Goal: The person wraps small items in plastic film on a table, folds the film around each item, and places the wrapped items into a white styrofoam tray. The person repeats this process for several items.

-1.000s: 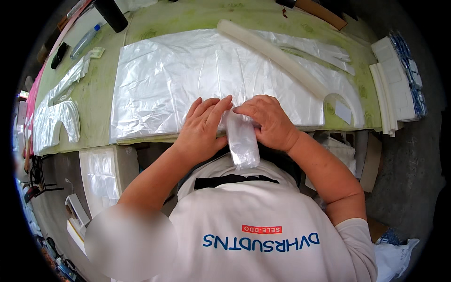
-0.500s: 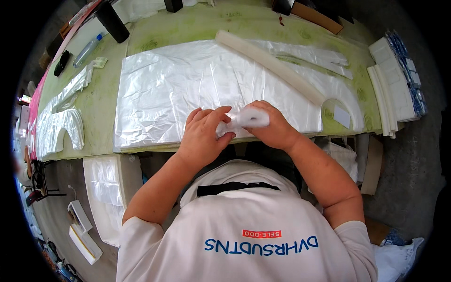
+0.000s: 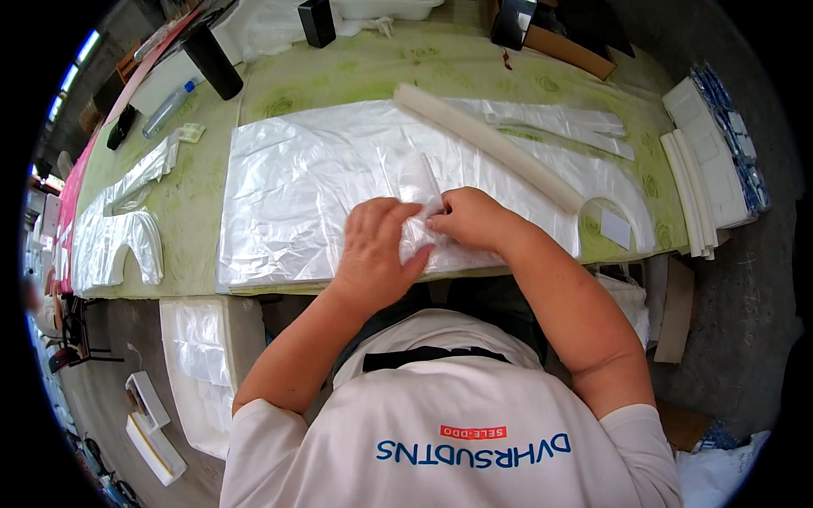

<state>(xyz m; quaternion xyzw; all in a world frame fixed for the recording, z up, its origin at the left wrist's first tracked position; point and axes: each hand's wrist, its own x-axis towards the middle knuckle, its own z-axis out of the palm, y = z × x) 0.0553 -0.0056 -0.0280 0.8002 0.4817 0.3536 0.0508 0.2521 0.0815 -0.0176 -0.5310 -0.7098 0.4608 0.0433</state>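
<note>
Between my hands, above the near edge of a stack of flat clear plastic bags (image 3: pixel 292 199), is a rolled piece of clear plastic film (image 3: pixel 417 182). One end of it points away from me. My left hand (image 3: pixel 377 245) curves around its left side, thumb and fingers closed loosely on it. On the other side my right hand (image 3: pixel 474 218) pinches the film between thumb and fingers. Part of the film is hidden by the fingers. A long cream-coloured tube (image 3: pixel 491 148) lies diagonally across the stack, beyond my right hand.
A green patterned cloth (image 3: pixel 356 63) covers the table. Cut plastic pieces (image 3: pixel 118 237), a bottle (image 3: pixel 169 110) and a black cylinder (image 3: pixel 212 59) are at the left. White rolls (image 3: pixel 690 190) lie at the right edge, near a small white card (image 3: pixel 616 229). An open cardboard box (image 3: pixel 572 51) stands at the back.
The rolled film has turned from lying crosswise to pointing away from me. My right hand has moved its grip onto the film's right side. The view has tilted slightly upward.
</note>
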